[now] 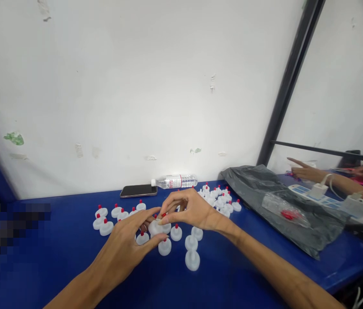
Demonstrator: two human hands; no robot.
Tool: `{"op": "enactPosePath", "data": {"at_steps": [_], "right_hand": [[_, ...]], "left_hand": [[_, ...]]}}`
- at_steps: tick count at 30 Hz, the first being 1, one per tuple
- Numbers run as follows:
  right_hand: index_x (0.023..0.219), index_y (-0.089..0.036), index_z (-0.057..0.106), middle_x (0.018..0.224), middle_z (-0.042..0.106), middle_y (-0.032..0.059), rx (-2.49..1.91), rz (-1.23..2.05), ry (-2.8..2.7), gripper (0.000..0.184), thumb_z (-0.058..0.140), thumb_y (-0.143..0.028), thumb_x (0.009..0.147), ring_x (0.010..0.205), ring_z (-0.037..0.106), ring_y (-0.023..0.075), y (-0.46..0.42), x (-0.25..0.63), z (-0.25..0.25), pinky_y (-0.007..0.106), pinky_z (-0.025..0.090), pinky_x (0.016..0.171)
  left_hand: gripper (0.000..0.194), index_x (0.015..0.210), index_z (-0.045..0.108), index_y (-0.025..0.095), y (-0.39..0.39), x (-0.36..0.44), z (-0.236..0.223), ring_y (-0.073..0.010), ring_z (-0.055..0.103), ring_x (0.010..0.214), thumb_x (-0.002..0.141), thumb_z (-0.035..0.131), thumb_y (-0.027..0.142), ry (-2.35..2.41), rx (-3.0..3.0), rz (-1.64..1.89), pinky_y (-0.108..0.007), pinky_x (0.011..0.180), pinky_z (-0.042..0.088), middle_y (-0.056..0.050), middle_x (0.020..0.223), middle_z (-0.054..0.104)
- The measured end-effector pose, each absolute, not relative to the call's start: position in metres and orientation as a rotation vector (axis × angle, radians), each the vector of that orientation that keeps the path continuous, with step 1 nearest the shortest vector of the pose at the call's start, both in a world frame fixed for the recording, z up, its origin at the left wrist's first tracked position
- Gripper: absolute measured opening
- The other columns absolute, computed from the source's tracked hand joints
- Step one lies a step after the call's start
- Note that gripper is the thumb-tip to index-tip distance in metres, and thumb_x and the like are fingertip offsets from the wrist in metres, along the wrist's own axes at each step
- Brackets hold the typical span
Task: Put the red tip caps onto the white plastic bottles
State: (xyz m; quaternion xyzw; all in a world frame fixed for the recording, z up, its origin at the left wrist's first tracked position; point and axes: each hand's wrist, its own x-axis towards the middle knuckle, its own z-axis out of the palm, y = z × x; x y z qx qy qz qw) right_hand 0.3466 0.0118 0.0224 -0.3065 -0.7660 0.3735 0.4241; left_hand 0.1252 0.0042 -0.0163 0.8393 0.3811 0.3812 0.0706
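Observation:
My left hand [133, 234] is closed round a translucent white nozzle cap [155, 228], thumb in front and fingers behind. Over its top, my right hand [184, 208] pinches a small red tip [164, 214] between thumb and fingers. Whether the tip is seated on the nozzle cannot be made out. Around both hands stand several white nozzle caps with red tips, one of them [176, 232] just below my right hand. Three caps without red tips, the nearest one [192, 260] among them, form a short row below my right wrist.
A phone [138, 190] and a clear bottle lying on its side [176, 181] are by the wall. On the right, a grey plastic bag [284, 214] carries a clear bag of red tips [287, 212]. Beyond it are a power strip [332, 204] and other people's hands [307, 171].

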Motion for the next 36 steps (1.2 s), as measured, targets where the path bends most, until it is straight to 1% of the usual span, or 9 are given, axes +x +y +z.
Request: {"op": "enactPosePath", "data": {"at_steps": [5,9,17,21,25,27,31,34,36], "right_hand": [[0.089,-0.02,0.079,0.079,0.075,0.0013,-0.835,0.743,-1.997,0.022,0.077,-0.04,0.083,0.068,0.067,0.0124,0.012,0.346,0.024,0.02,0.043,0.053],[0.088,-0.021,0.079,0.085,0.075,0.0014,-0.832,0.702,-1.977,0.022,0.078,-0.042,0.081,0.067,0.064,0.0119,0.014,0.348,0.025,0.02,0.043,0.052],[0.085,-0.018,0.076,0.078,0.075,0.0025,-0.834,0.889,-1.875,0.026,0.082,-0.042,0.076,0.069,0.067,0.0148,0.013,0.34,0.017,0.022,0.047,0.056],[0.093,-0.02,0.079,0.085,0.077,0.0033,-0.824,0.888,-1.876,0.025,0.081,-0.04,0.078,0.076,0.07,0.0162,0.013,0.34,0.018,0.022,0.048,0.059],[0.092,-0.02,0.081,0.078,0.076,0.0018,-0.862,0.873,-1.877,0.025,0.08,-0.042,0.079,0.065,0.065,0.0131,0.012,0.341,0.019,0.021,0.044,0.053],[0.09,-0.02,0.08,0.078,0.076,0.0016,-0.843,0.911,-1.86,0.024,0.08,-0.041,0.079,0.067,0.066,0.0136,0.012,0.34,0.018,0.022,0.048,0.057],[0.092,-0.02,0.078,0.086,0.077,0.0028,-0.784,0.996,-1.833,0.023,0.08,-0.039,0.079,0.081,0.072,0.0171,0.012,0.34,0.017,0.025,0.054,0.07],[0.09,-0.019,0.078,0.086,0.077,0.0023,-0.805,0.955,-1.845,0.023,0.08,-0.039,0.08,0.071,0.069,0.0133,0.013,0.34,0.018,0.022,0.052,0.063],[0.092,-0.019,0.077,0.085,0.076,0.0026,-0.803,1.001,-1.83,0.025,0.079,-0.041,0.08,0.07,0.069,0.0133,0.013,0.34,0.018,0.022,0.051,0.06]], "left_hand": [[0.045,0.125,0.064,0.027,0.008,0.124,-0.019,-0.0192,0.069,0.074,0.086,0.071,0.047,1.175,2.505,1.179,-0.03,0.072,0.056,0.001,0.087,0.076],[0.041,0.122,0.065,0.026,0.009,0.124,-0.017,-0.0206,0.069,0.075,0.087,0.068,0.049,1.179,2.487,1.156,-0.033,0.073,0.056,0.0,0.088,0.076],[0.039,0.119,0.065,0.025,0.007,0.126,-0.019,-0.0204,0.069,0.076,0.087,0.068,0.048,1.229,2.467,1.075,-0.033,0.073,0.055,0.0,0.089,0.075],[0.04,0.121,0.062,0.027,0.008,0.127,-0.019,-0.0197,0.07,0.077,0.088,0.068,0.048,1.197,2.437,1.078,-0.031,0.074,0.055,0.002,0.086,0.075],[0.043,0.125,0.059,0.028,0.008,0.126,-0.018,-0.0195,0.071,0.08,0.088,0.068,0.048,1.184,2.396,1.122,-0.033,0.077,0.056,0.002,0.093,0.076],[0.044,0.127,0.057,0.028,0.007,0.127,-0.017,-0.0201,0.072,0.081,0.088,0.068,0.047,1.17,2.372,1.134,-0.034,0.078,0.057,0.0,0.097,0.077],[0.043,0.127,0.057,0.029,0.004,0.128,-0.012,-0.0213,0.073,0.083,0.088,0.068,0.046,1.157,2.304,1.149,-0.036,0.079,0.059,-0.001,0.101,0.078],[0.042,0.125,0.058,0.028,0.002,0.129,-0.009,-0.0239,0.075,0.09,0.088,0.068,0.046,1.146,2.194,1.173,-0.037,0.08,0.06,-0.002,0.104,0.079],[0.042,0.124,0.059,0.028,0.001,0.128,-0.008,-0.0266,0.076,0.094,0.088,0.067,0.047,1.147,2.104,1.172,-0.038,0.08,0.062,-0.003,0.102,0.08]]}}
